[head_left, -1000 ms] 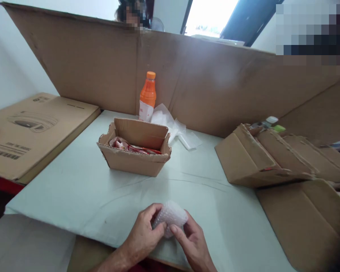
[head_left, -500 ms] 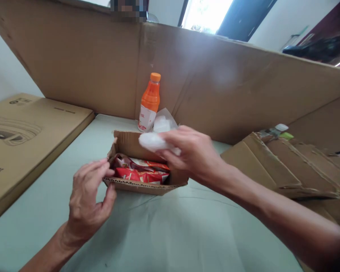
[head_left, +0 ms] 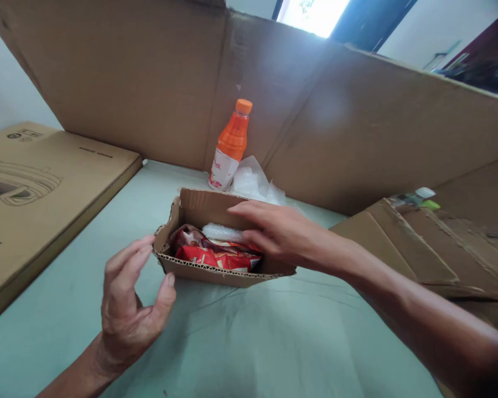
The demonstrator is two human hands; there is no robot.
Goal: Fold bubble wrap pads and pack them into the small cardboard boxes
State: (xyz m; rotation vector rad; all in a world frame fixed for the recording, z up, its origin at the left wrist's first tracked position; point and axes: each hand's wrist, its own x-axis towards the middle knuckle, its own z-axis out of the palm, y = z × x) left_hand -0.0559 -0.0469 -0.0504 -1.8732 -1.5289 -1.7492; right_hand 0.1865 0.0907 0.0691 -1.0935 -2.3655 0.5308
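1. The right hand [head_left: 274, 232] reaches into a small corrugated box [head_left: 216, 271], fingers stretched flat over a bubble-wrap bundle [head_left: 222, 232]; whether they grip it I cannot tell.
2. The bundle is whitish, knobbly and roll-shaped, lying on glossy red packets [head_left: 209, 257] inside the box.
3. The left hand [head_left: 128, 309] hovers at the box's left corner, fingers curled loosely open, holding nothing.
4. The box has ragged, torn edges showing fluting.
5. Behind it stands an orange bottle [head_left: 231, 146] with an orange cap, crumpled clear plastic [head_left: 255, 185] just beside it.
6. The table [head_left: 249, 342] is covered in pale green, creased sheet.
7. Brown cardboard sheets [head_left: 128, 83] wall the back; flattened cardboard [head_left: 431, 243] lies right, a printed carton [head_left: 37, 188] left.
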